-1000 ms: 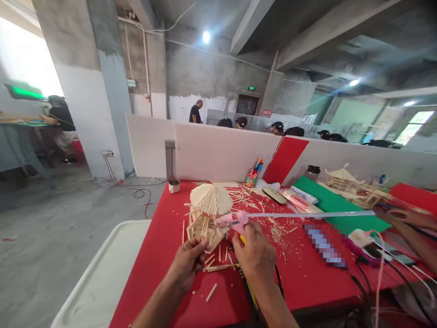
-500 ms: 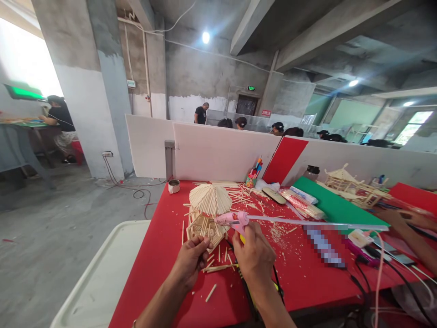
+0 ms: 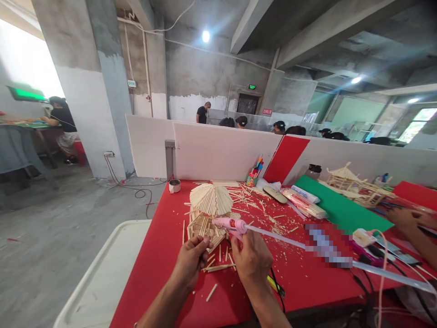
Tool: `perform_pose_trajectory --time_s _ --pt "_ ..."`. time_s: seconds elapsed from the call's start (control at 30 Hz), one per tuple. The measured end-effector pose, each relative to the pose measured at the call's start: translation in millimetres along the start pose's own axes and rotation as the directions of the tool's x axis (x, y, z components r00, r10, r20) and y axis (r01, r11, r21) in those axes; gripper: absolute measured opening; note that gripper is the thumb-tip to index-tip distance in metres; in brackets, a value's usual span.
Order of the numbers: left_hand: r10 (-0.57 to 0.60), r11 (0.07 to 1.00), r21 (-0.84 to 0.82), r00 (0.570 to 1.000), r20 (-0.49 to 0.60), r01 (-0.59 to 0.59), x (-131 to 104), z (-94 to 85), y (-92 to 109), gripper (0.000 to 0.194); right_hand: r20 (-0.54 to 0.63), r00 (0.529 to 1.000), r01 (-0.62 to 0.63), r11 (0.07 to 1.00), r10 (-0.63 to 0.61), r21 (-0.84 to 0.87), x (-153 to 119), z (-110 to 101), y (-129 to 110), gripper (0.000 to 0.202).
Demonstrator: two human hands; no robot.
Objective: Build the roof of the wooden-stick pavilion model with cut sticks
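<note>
My right hand (image 3: 252, 259) is closed round the handle of a pink hot glue gun (image 3: 232, 224). A long clear glue stick (image 3: 276, 236) runs out of its back to the right. The gun's nozzle points left, over a small model pavilion (image 3: 200, 225) built of pale wooden sticks, with a cone-shaped stick roof (image 3: 211, 199) behind it. My left hand (image 3: 191, 259) is at the model's near side, thumb and fingertips pinched together. Whatever lies between them is too small to make out. Short loose sticks (image 3: 220, 268) lie between my hands.
More sticks and crumbs litter the red tabletop (image 3: 293, 282). Behind stand a tin (image 3: 174, 186) and a pen cup (image 3: 251, 180). To the right are packed sticks (image 3: 303, 203), a green board (image 3: 344, 205), another stick model (image 3: 358, 184), cables and a co-worker's hand (image 3: 403, 218).
The glue gun has turned in my right hand: its nozzle has shifted slightly left and the trailing glue stick has swung down towards the near right. My left hand stays at the model.
</note>
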State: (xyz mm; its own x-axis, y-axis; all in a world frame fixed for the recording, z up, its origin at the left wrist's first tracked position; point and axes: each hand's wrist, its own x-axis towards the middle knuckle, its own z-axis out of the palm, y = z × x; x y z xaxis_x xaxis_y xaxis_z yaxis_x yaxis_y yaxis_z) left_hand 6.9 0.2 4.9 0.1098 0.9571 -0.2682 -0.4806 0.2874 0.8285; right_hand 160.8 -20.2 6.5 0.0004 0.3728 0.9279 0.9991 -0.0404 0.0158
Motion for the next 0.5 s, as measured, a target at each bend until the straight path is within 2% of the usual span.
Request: perform_pose_trajectory --time_s 0.5 --pt "0.025 0.999 0.028 0.999 -0.042 -0.024 -10 -7.7 -14 0.046 0.038 0.999 0.013 1.0 -0.013 -0.006 -6 -5 0 0.025"
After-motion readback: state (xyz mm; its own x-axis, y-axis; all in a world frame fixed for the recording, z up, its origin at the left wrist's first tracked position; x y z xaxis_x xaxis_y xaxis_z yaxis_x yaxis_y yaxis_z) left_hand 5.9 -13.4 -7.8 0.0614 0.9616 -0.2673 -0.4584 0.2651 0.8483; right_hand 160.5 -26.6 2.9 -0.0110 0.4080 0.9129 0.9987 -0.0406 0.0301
